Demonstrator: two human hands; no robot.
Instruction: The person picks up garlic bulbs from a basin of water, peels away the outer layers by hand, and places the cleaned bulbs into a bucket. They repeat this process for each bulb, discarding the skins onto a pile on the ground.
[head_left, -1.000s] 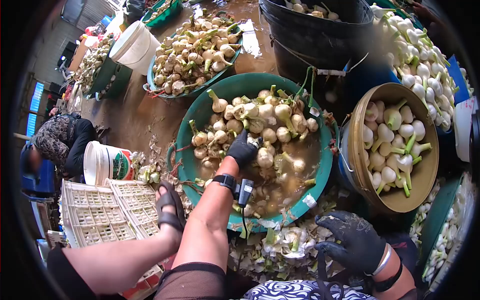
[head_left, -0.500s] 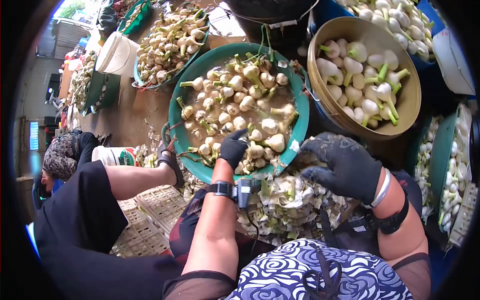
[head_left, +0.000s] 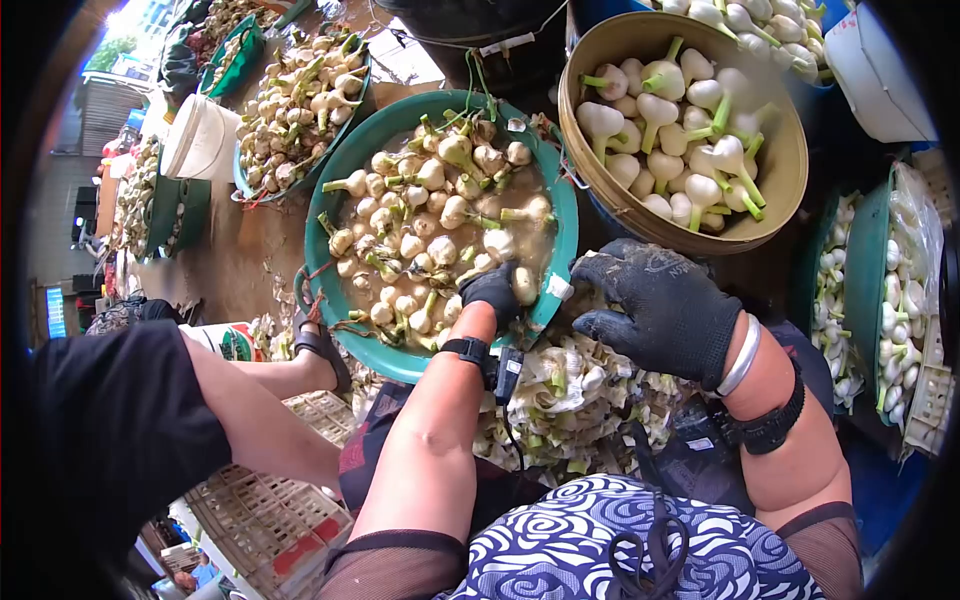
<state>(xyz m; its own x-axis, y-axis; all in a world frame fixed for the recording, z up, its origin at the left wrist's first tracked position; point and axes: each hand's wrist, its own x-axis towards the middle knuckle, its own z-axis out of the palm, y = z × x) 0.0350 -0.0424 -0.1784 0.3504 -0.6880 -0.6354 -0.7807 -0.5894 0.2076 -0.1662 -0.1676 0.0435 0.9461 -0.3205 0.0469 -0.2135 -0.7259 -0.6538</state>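
Observation:
My left hand [head_left: 490,290], in a black glove, reaches into the green basin [head_left: 340,338] of murky water. Its fingers are mostly hidden among unpeeled garlic bulbs [head_left: 430,175], and one pale garlic bulb [head_left: 524,285] lies right beside it. I cannot make out whether the fingers grip anything. Just outside the basin's right rim hovers my right hand [head_left: 660,310], gloved in black too. Its fingers are bent, with a gap between them and the thumb, and nothing shows in it. Below it lies a heap of garlic peelings [head_left: 580,400].
A tan bucket [head_left: 770,225] of clean white garlic [head_left: 655,110] stands at upper right. Green tubs [head_left: 870,300] of garlic line the right side. Another basin heaped with garlic [head_left: 300,110] is at upper left. A person's leg [head_left: 255,400] extends in from the left, above plastic crates [head_left: 265,520].
The view has shifted, so the basin and buckets sit further left. My left hand has moved right within the basin and deeper among the bulbs. My right hand keeps nearly the same pose.

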